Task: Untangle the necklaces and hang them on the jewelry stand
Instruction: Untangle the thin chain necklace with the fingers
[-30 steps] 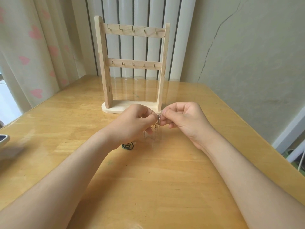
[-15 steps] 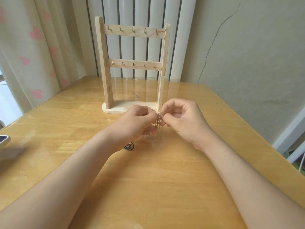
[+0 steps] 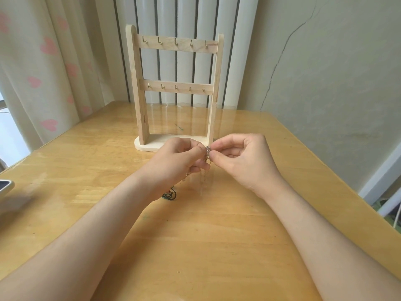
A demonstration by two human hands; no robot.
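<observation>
One fine metal chain (image 3: 207, 152) is pinched between left hand (image 3: 180, 157) and right hand (image 3: 243, 161), fingertips almost meeting. One pale wooden hooked stand (image 3: 136, 88) is set at the glossy table's (image 3: 195, 246) far edge.

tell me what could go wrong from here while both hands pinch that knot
1. The left hand and right hand pinch the knotted chain close together; pulling apart could tighten the knot or snap its fine hanging strands.
2. The dark cord lies on the table by the left wrist, so it may get dragged.
3. The jewelry stand sits just behind the hands; a jerk might knock it.
</observation>
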